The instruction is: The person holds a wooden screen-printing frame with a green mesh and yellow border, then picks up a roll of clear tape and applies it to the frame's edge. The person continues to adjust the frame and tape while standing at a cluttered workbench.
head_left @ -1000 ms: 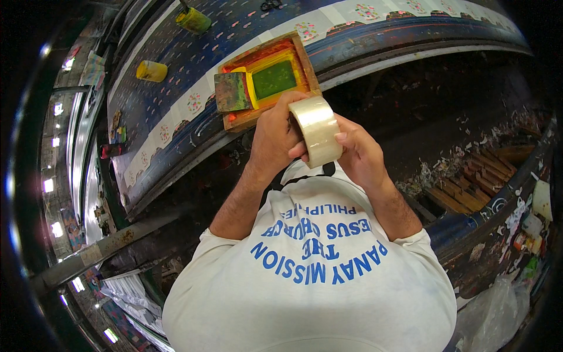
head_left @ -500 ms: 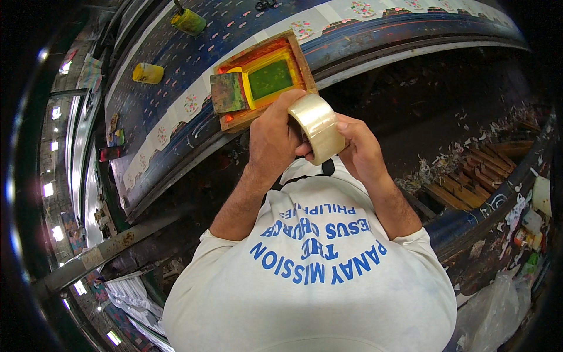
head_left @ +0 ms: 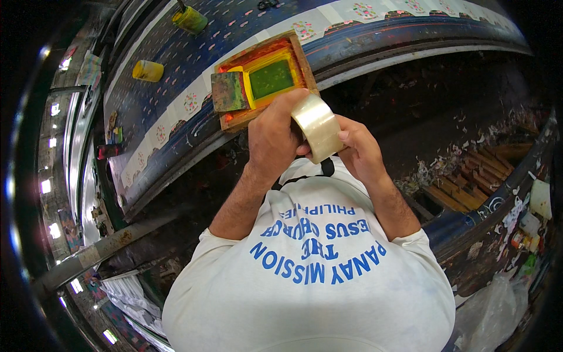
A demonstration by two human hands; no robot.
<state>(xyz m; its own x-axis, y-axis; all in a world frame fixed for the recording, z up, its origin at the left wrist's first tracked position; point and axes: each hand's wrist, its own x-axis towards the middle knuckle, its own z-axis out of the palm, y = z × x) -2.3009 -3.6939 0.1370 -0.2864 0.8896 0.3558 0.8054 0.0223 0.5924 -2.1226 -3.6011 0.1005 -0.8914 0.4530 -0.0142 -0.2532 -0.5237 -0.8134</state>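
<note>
A wide roll of clear packing tape (head_left: 318, 126) is held up in front of my chest. My left hand (head_left: 274, 130) is closed on it, fingers inside the ring and thumb over the upper rim. On its right side my right hand (head_left: 360, 144) pinches at the tape's surface with thumb and fingers; whether a loose tape end is there I cannot make out. Just beyond my left hand lies a wooden screen-printing frame (head_left: 302, 56) with a green mesh window edged in yellow. A paint-stained squeegee (head_left: 230, 92) rests at the frame's left side.
The frame sits on a long dark printing table (head_left: 141, 105) with printed white strips along its edge. Two yellow-stained tubs (head_left: 148, 71) stand farther back. To the right are wooden slats (head_left: 469, 182), paper scraps and a plastic bag (head_left: 495, 311). A metal rail (head_left: 111, 249) runs at left.
The tape roll has turned slightly between my hands, and my right thumb has shifted a little lower on it. Both hands stay on the roll.
</note>
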